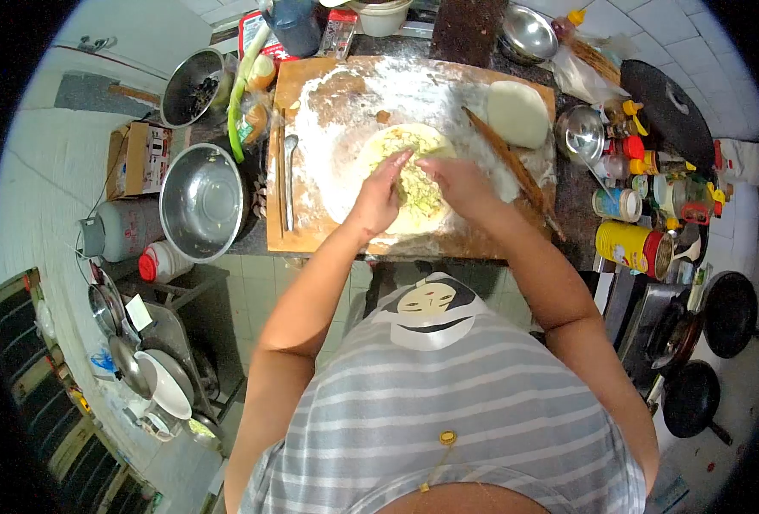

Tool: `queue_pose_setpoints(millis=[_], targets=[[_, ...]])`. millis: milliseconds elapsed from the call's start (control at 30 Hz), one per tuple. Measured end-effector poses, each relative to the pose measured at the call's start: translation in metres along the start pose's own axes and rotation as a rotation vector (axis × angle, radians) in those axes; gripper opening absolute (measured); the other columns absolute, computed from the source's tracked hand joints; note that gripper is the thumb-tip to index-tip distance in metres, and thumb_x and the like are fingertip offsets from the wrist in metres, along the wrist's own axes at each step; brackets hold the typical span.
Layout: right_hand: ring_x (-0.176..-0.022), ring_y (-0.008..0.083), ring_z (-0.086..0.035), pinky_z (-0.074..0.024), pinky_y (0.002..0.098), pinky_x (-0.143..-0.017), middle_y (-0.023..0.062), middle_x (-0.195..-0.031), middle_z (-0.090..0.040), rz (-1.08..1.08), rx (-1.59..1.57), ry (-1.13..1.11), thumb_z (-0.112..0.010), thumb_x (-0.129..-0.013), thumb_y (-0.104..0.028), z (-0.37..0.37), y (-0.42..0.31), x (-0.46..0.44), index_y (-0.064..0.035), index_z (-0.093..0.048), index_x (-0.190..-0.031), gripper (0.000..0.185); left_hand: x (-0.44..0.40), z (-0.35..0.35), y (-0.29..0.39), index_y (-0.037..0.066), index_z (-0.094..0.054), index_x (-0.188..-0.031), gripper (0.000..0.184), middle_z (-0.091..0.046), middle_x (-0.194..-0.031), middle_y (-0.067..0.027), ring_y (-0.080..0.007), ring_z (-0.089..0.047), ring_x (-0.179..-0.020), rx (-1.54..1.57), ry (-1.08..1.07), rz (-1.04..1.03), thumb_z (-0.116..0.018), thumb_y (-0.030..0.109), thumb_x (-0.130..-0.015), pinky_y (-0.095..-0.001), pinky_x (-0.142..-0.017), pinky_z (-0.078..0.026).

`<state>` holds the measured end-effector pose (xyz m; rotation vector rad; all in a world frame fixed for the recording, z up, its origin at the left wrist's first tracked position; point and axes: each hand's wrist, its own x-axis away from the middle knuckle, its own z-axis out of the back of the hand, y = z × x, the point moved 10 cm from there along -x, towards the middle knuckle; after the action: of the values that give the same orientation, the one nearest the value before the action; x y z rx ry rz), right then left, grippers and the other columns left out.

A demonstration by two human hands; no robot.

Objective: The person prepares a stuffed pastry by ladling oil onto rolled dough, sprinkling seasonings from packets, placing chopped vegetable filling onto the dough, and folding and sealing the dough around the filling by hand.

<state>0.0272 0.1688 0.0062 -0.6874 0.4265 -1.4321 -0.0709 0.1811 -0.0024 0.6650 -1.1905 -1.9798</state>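
A round of rolled dough (367, 163) lies on a floured wooden board, with a pale green and yellow chopped filling (420, 199) spread over it. My left hand (381, 193) is at the filling's left side, its fingers stretched out and touching the upper part. From the right, my right hand (461, 182) reaches over the filling with its fingers extended, slightly blurred. Neither hand visibly holds anything. Right of my hands lies a wooden rolling pin (508, 158), slanted across the board. Beyond it rests a second flat dough round (518, 114) without filling.
The wooden board (311, 238) reaches the counter's front edge. A spoon (289, 180) lies at its left. Beside it stand a large metal bowl (201, 203) and a smaller one (193, 90), with a green onion (241, 103) between. Bottles and a yellow can (626, 246) crowd the right.
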Motion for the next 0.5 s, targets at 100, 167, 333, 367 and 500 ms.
queue_pose_setpoints(millis=[100, 167, 333, 367, 500], targets=[[-0.072, 0.0226, -0.059, -0.0445, 0.0315, -0.066, 0.0120, -0.084, -0.061, -0.157, -0.017, -0.035, -0.051, -0.079, -0.012, 0.012, 0.014, -0.009, -0.0080, -0.060, -0.095, 0.019, 0.005, -0.007, 0.003, 0.011, -0.025, -0.129, 0.063, -0.038, -0.121, -0.0219, -0.0322, -0.040, -0.112, 0.043, -0.062, 0.085, -0.036, -0.012, -0.072, -0.0326, -0.096, -0.032], [-0.068, 0.0193, -0.059, -0.0446, 0.0301, -0.063, 0.0112, -0.080, -0.061, -0.193, 0.031, -0.073, -0.053, -0.079, -0.016, 0.019, 0.022, -0.025, -0.0070, -0.061, -0.093, 0.019, 0.007, -0.007, 0.003, 0.010, -0.030, -0.127, 0.060, -0.033, -0.128, -0.0165, -0.0308, -0.036, -0.116, 0.043, -0.063, 0.068, -0.035, -0.012, -0.072, -0.0324, -0.095, -0.032], [-0.074, 0.0256, -0.059, -0.0457, 0.0338, -0.071, 0.0154, -0.081, -0.061, -0.005, -0.071, 0.152, -0.049, -0.078, -0.017, 0.093, -0.010, -0.125, -0.0034, -0.061, -0.090, 0.022, 0.011, 0.000, 0.018, 0.007, -0.044, -0.117, 0.045, -0.034, -0.128, -0.0137, -0.0322, -0.040, -0.112, -0.185, 0.001, -0.138, -0.038, -0.007, -0.075, -0.0338, -0.088, -0.039], [-0.076, 0.0253, -0.059, -0.0456, 0.0340, -0.074, 0.0158, -0.086, -0.061, 0.119, 0.111, 0.179, -0.048, -0.078, -0.016, 0.117, -0.041, -0.150, -0.0060, -0.060, -0.095, 0.023, 0.011, 0.004, 0.018, 0.007, -0.046, -0.115, 0.042, -0.036, -0.127, -0.0141, -0.0320, -0.042, -0.110, -0.142, 0.009, -0.109, -0.038, -0.006, -0.076, -0.0336, -0.087, -0.040], [-0.087, 0.0290, -0.057, -0.0447, 0.0366, -0.078, 0.0144, -0.097, -0.058, 0.093, 0.379, 0.288, -0.058, -0.075, -0.026, 0.142, -0.042, -0.265, -0.0084, -0.060, -0.097, 0.028, 0.024, 0.025, 0.005, 0.005, -0.050, -0.111, 0.037, -0.040, -0.123, -0.0149, -0.0315, -0.046, -0.105, -0.091, 0.111, 0.004, -0.039, -0.003, -0.077, -0.0336, -0.085, -0.041]])
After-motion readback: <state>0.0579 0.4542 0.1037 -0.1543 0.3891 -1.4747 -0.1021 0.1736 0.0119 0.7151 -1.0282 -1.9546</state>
